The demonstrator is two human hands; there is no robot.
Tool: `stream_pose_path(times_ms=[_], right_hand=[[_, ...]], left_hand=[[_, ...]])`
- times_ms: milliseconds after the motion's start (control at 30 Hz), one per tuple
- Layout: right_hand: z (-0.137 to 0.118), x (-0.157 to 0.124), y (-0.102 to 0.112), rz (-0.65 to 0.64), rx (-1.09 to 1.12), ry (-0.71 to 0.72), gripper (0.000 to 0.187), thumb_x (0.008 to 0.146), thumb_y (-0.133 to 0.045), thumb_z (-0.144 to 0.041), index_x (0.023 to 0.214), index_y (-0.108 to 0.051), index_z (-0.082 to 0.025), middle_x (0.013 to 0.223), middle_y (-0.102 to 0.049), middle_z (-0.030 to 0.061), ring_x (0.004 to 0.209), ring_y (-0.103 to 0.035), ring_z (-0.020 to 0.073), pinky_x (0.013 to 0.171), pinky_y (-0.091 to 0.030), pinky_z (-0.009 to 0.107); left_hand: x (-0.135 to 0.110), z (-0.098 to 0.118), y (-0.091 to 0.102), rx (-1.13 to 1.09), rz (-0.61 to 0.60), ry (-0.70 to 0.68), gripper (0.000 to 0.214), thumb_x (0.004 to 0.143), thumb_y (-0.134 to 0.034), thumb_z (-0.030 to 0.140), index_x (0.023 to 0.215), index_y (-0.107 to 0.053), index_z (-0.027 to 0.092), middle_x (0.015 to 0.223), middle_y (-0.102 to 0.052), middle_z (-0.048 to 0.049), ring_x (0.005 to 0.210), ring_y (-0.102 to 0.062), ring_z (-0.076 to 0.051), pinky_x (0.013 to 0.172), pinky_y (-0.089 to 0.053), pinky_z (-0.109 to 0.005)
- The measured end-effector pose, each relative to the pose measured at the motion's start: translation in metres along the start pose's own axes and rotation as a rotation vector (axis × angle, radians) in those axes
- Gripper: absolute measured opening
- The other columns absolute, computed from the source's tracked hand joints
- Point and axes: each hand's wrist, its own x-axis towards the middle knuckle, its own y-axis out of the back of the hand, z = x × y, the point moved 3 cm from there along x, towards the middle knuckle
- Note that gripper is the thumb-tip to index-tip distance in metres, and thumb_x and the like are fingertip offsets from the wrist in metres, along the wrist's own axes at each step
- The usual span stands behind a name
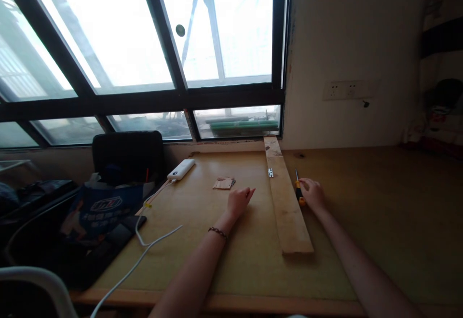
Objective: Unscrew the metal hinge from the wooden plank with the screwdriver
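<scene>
A long wooden board (pixel 289 207) lies on the table between my two hands, running away toward the window. A small metal hinge (pixel 270 172) sits at its left edge. To the right of the board, my right hand (pixel 313 194) has its fingers closed at the upper part of a screwdriver (pixel 298 193) with a black and yellow handle, its shaft pointing away from me. My left hand (pixel 240 201) is left of the board with fingers curled; anything within them is hidden. Just beyond it lies a small beige packet (pixel 223 183) with dark bits at its right end.
A white power bank (pixel 181 169) with a white cable (pixel 139 233) lies at the table's left edge. Left of the table (pixel 246 270) stand a black chair (pixel 127 152) and a blue printed bag (pixel 104 212). A window and a wall with sockets (pixel 349 90) border the back.
</scene>
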Motion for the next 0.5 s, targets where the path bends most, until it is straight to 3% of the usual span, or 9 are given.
stream_pose_path(times_ms=[67, 167, 367, 500], right_hand=[[-0.001, 0.002, -0.008, -0.074, 0.002, -0.016, 0.029, 0.079, -0.046, -0.032, 0.087, -0.068, -0.016, 0.098, -0.067, 0.0091, 0.093, -0.059, 0.0217, 0.088, -0.041, 0.036], [-0.002, 0.003, -0.013, -0.134, 0.010, -0.070, 0.030, 0.077, -0.050, -0.037, 0.086, -0.069, -0.016, 0.101, -0.065, 0.0113, 0.097, -0.058, 0.0219, 0.089, -0.041, 0.034], [0.004, 0.003, -0.014, -0.205, 0.076, -0.211, 0.031, 0.072, -0.053, -0.026, 0.098, -0.067, -0.015, 0.096, -0.068, 0.0106, 0.089, -0.062, 0.0206, 0.081, -0.046, 0.030], [0.005, 0.003, -0.012, -0.192, 0.063, -0.260, 0.029, 0.074, -0.046, -0.020, 0.091, -0.069, -0.015, 0.090, -0.069, 0.0105, 0.088, -0.063, 0.0214, 0.080, -0.047, 0.031]], left_hand=[[0.002, 0.000, 0.001, -0.129, 0.059, 0.052, 0.045, 0.084, -0.041, 0.048, 0.053, -0.054, 0.018, 0.052, -0.055, -0.0044, 0.049, -0.045, -0.012, 0.052, -0.025, -0.024], [0.013, 0.003, -0.010, -0.492, 0.085, 0.198, 0.038, 0.082, -0.045, 0.045, 0.058, -0.055, 0.017, 0.049, -0.053, -0.0011, 0.046, -0.046, -0.010, 0.051, -0.030, -0.022], [0.050, 0.033, -0.067, -1.405, -0.050, 0.729, 0.020, 0.075, -0.059, 0.032, 0.075, -0.054, 0.013, 0.069, -0.061, -0.0076, 0.060, -0.060, -0.013, 0.060, -0.047, -0.025], [0.066, 0.049, -0.089, -1.735, -0.179, 0.843, 0.025, 0.078, -0.055, 0.035, 0.076, -0.054, 0.011, 0.070, -0.061, -0.0089, 0.060, -0.059, -0.012, 0.060, -0.049, -0.025]])
